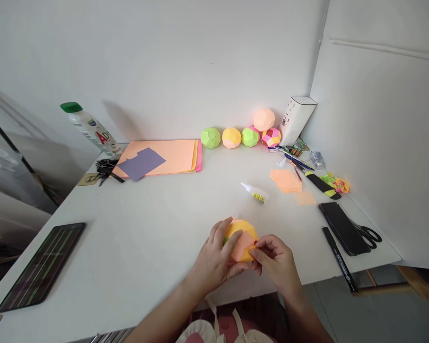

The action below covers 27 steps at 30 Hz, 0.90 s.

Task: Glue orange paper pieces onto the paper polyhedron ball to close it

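Near the table's front edge, my left hand [219,252] is wrapped round a faceted paper ball [241,245] with yellow-orange and peach faces and a bit of green at its left. My right hand [275,259] pinches the ball's right edge between thumb and fingertips, at an orange paper flap. A small dark gap shows by those fingertips. The ball's underside is hidden by my hands. Just beyond it, a small glue bottle [255,193] with a white nozzle and yellow label lies on its side.
Several finished paper balls [231,138] line the wall. Coloured paper sheets [157,155] lie back left, near a white bottle [93,131]. Peach cut pieces [286,181], a cutter [321,185], a phone [343,228], scissors [370,234] and a marker [339,259] lie right. A tablet [41,267] is left.
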{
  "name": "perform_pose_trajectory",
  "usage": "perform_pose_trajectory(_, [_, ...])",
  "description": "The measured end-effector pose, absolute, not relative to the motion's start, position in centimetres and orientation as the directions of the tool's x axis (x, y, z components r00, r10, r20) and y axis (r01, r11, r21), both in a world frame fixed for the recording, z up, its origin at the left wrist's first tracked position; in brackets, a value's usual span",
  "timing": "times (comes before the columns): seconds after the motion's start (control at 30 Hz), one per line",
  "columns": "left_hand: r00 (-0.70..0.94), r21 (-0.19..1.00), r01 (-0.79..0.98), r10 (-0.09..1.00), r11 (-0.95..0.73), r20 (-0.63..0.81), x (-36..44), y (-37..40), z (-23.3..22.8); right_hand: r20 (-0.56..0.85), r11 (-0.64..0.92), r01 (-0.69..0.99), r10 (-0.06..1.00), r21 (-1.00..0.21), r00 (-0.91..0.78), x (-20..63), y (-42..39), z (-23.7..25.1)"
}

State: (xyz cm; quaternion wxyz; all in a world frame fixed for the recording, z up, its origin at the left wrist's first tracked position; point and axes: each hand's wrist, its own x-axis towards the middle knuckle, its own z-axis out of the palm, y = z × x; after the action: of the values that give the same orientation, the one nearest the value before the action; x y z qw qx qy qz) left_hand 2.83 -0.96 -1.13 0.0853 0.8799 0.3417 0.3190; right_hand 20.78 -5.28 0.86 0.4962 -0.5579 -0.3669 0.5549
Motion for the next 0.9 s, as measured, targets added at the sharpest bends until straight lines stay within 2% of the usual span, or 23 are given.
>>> perform_pose_trajectory(0.2, [0.54, 0.383, 0.557, 0.671, -0.737, 0.508, 2.8, -0.9, -0.9, -0.274, -0.244, -0.219, 0.954, -0.945, 0.12, 21.1, -5.4, 1.2])
perform_pose_trajectory(0.47, [0.574, 0.345, 0.56, 0.653, -0.753, 0.495, 2.9, -0.8, -0.9, -0.317, -0.287, -0.227, 0.942, -0.931, 0.109, 20.6, -5.5, 1.2])
perform_pose_trajectory(0.9, [0.591, 0.357, 0.567, 0.669, -0.742, 0.451, 3.0, -0.9, -0.5, -0.284, -0.232, -0.281, 0.946, -0.931, 0.16, 19.7, -5.3, 0.8])
